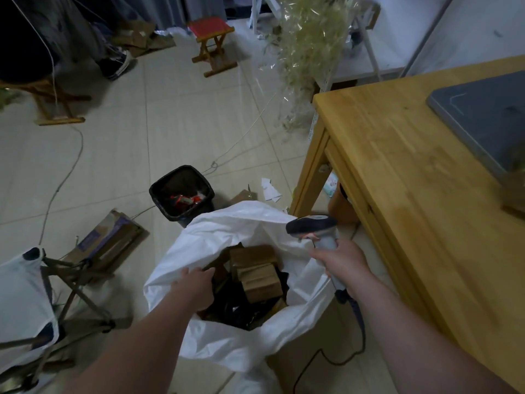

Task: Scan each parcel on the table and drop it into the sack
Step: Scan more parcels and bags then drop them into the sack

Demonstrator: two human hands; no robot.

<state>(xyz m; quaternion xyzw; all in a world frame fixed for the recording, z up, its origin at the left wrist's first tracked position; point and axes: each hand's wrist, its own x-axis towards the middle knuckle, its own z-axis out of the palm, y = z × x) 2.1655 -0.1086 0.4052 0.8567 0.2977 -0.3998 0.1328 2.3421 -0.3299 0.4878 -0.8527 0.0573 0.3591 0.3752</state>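
Wooden table [397, 180] right; tiled floor [170, 123], black bin [186, 167]

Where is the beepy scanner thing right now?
The scanner is in the person's right hand, low in the head view and right of centre, held over the right rim of the white sack, beside the wooden table.

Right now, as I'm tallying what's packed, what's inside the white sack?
Inside the white sack: several brown cardboard parcels and dark items. The left hand covers part of the opening; anything deeper is hidden under them and the sack's folds. The right hand holds the scanner.
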